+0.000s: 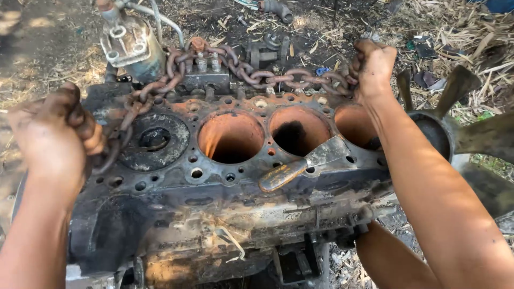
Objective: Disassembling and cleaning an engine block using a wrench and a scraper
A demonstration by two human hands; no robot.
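Observation:
A rusty, greasy engine block lies in front of me with several round cylinder bores, some rust-orange inside. A heavy rusty chain runs across its far side. My left hand is closed in a fist around the chain's left end at the block's left edge. My right hand grips the chain's right end above the block's far right corner. A scraper with a flat metal blade and orange-stained handle rests on the block's top face, between the bores and the near edge.
A grey fan with broad blades sits at the block's right end. A metal cylinder part with hoses stands at the far left. Dry straw, dirt and scraps cover the ground around. A bare knee shows at lower right.

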